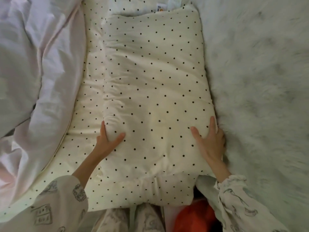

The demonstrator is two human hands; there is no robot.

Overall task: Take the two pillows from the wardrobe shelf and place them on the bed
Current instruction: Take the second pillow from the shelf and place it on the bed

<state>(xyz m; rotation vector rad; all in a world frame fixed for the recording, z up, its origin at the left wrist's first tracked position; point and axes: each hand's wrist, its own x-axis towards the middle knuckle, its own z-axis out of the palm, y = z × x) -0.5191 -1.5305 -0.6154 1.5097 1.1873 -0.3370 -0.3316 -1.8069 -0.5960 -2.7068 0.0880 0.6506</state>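
The bed (pixel 260 81) carries a fluffy grey-white blanket right of the upper pillow (pixel 153 91) and a crumpled white duvet (pixel 33 72) left of it. That polka-dot pillow lies on a matching lower pillow (pixel 87 101), so the placing step looks nearly done. The left hand (pixel 107 141) pinches the upper pillow's near-left edge; the right hand (pixel 210 141) clasps its near-right edge. Next comes letting go. No containers show.
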